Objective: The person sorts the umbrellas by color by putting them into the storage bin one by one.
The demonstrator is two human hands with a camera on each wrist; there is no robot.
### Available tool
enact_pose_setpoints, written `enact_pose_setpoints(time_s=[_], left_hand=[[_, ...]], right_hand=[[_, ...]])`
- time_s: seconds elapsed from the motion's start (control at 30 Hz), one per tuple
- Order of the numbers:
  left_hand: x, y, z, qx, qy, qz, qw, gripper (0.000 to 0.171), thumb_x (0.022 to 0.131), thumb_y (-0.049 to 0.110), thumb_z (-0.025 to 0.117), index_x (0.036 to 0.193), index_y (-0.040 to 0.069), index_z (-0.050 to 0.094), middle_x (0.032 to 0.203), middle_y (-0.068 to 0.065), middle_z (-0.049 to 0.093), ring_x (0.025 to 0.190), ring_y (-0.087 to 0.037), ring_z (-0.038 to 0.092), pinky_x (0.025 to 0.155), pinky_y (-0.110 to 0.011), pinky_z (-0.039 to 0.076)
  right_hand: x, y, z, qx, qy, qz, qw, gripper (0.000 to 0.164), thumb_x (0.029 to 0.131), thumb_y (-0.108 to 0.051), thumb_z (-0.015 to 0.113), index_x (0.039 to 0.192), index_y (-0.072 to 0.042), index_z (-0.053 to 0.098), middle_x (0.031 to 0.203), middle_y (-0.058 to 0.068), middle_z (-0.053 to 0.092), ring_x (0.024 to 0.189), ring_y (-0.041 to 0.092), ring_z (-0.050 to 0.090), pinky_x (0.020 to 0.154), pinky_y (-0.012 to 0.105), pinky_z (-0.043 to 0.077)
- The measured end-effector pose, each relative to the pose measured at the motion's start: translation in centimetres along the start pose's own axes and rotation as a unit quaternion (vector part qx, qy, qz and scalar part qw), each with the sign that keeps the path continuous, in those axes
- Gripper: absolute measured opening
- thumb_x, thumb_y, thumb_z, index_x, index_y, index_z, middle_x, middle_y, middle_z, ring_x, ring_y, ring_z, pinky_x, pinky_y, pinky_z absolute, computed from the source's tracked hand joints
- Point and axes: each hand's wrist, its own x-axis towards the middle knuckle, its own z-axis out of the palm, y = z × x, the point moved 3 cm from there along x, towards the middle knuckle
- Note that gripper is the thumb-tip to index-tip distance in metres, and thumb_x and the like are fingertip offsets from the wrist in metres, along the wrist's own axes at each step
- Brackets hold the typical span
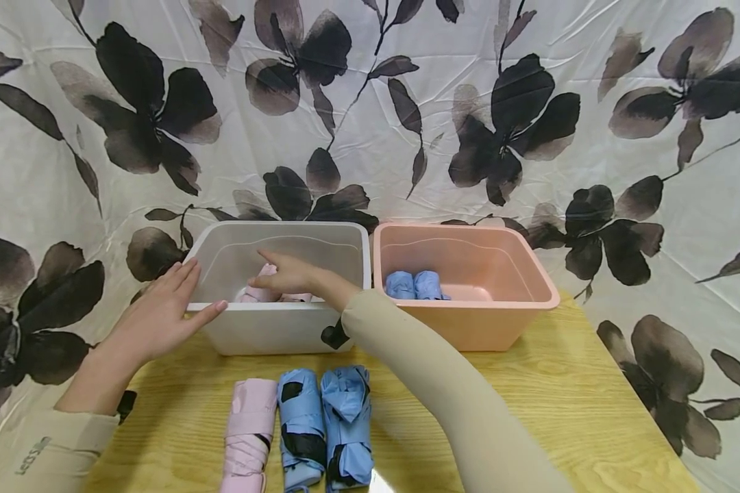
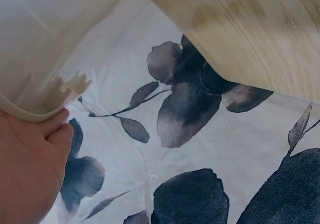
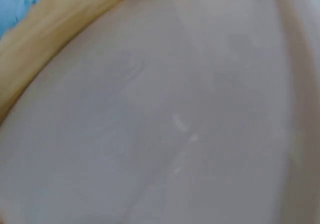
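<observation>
In the head view my left hand lies against the left front corner of the grey-white bin, fingers fairly straight and thumb along the front rim. The left wrist view shows the same hand touching the bin's rim. Inside that bin, my right hand has thumb and index finger on either side of a folded pink umbrella. More pink fabric shows low behind the front wall. A pink umbrella and two blue umbrellas lie rolled in front.
A salmon-pink bin stands right of the grey-white one, with two blue rolled bundles in it. Both bins are on a wood-grain table. Floral cloth hangs behind. The right wrist view is mostly blurred bin wall.
</observation>
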Motion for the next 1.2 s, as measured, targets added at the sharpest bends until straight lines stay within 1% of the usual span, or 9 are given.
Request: enact_pose_setpoints(time_s=[0.1,0.23,0.4,0.53,0.67,0.77,0.93,1.07,1.2], left_hand=[[0.0,0.0,0.0,0.001,-0.003,0.000,1.0000,0.097,0.102,0.059,0.055,0.156,-0.016,0.026,0.162,-0.038,0.024,0.149,-0.059,0.021,0.114,-0.076,0.022],[0.1,-0.1,0.1,-0.001,-0.006,0.000,1.0000,0.097,0.102,0.059,0.054,0.156,-0.016,0.025,0.162,-0.039,0.024,0.150,-0.059,0.020,0.114,-0.076,0.022],[0.1,-0.1,0.3,-0.002,0.003,0.006,1.0000,0.096,0.102,0.058,0.055,0.156,-0.017,0.027,0.161,-0.039,0.026,0.149,-0.059,0.022,0.115,-0.075,0.023],[0.1,-0.1,0.3,-0.003,0.012,0.012,0.9999,0.095,0.102,0.057,0.056,0.155,-0.017,0.029,0.161,-0.039,0.027,0.149,-0.058,0.023,0.116,-0.073,0.024],[0.1,-0.2,0.3,-0.003,0.018,0.015,0.9997,0.095,0.102,0.056,0.057,0.154,-0.018,0.029,0.160,-0.039,0.028,0.149,-0.058,0.023,0.117,-0.071,0.023],[0.1,-0.3,0.2,-0.004,0.019,0.015,0.9997,0.095,0.102,0.056,0.056,0.155,-0.018,0.028,0.161,-0.039,0.027,0.149,-0.058,0.023,0.117,-0.071,0.023],[0.1,-0.3,0.3,-0.004,0.021,0.017,0.9996,0.095,0.102,0.056,0.057,0.154,-0.018,0.028,0.160,-0.040,0.028,0.148,-0.059,0.023,0.117,-0.072,0.023],[0.1,-0.3,0.3,-0.005,0.019,0.018,0.9996,0.095,0.102,0.055,0.056,0.154,-0.019,0.028,0.160,-0.040,0.027,0.148,-0.059,0.023,0.117,-0.072,0.023],[0.2,-0.3,0.3,-0.003,0.018,0.019,0.9997,0.095,0.102,0.055,0.056,0.154,-0.019,0.028,0.160,-0.040,0.027,0.148,-0.060,0.023,0.116,-0.073,0.023]], right_hand=[[-1.4,-0.7,-0.4,0.012,0.031,-0.004,0.999,0.077,0.104,-0.039,0.061,0.167,-0.019,0.024,0.168,0.008,0.035,0.150,0.026,0.042,0.121,0.034,0.036],[-4.1,-1.6,-1.0,0.059,0.064,-0.021,0.996,0.073,0.104,-0.038,0.062,0.167,-0.022,0.028,0.167,0.005,0.038,0.146,0.027,0.048,0.113,0.037,0.046],[-7.4,-1.8,-1.3,0.109,0.103,-0.073,0.986,0.067,0.106,-0.030,0.061,0.165,-0.018,0.033,0.167,0.002,0.037,0.146,0.022,0.048,0.114,0.031,0.044],[-9.9,-1.5,-1.3,0.145,0.146,-0.118,0.971,0.063,0.105,-0.020,0.062,0.163,-0.015,0.037,0.165,0.004,0.041,0.143,0.022,0.051,0.116,0.034,0.044],[-12.3,-0.8,-1.0,0.174,0.195,-0.162,0.951,0.061,0.104,-0.012,0.063,0.160,-0.011,0.041,0.161,0.008,0.047,0.140,0.025,0.054,0.114,0.044,0.046],[-14.2,0.0,-0.6,0.188,0.229,-0.191,0.936,0.059,0.103,-0.008,0.063,0.159,-0.008,0.043,0.158,0.011,0.048,0.137,0.027,0.056,0.112,0.046,0.048],[-17.1,1.6,0.7,0.192,0.269,-0.214,0.919,0.057,0.102,-0.004,0.063,0.156,-0.006,0.046,0.153,0.013,0.051,0.130,0.031,0.059,0.106,0.048,0.053],[-19.0,3.1,2.0,0.171,0.293,-0.207,0.918,0.057,0.100,-0.002,0.066,0.153,-0.006,0.049,0.151,0.013,0.054,0.126,0.034,0.060,0.102,0.052,0.055],[-20.9,4.7,3.5,0.121,0.306,-0.173,0.929,0.060,0.097,-0.007,0.070,0.154,-0.010,0.050,0.149,0.008,0.054,0.124,0.026,0.058,0.102,0.048,0.054]])
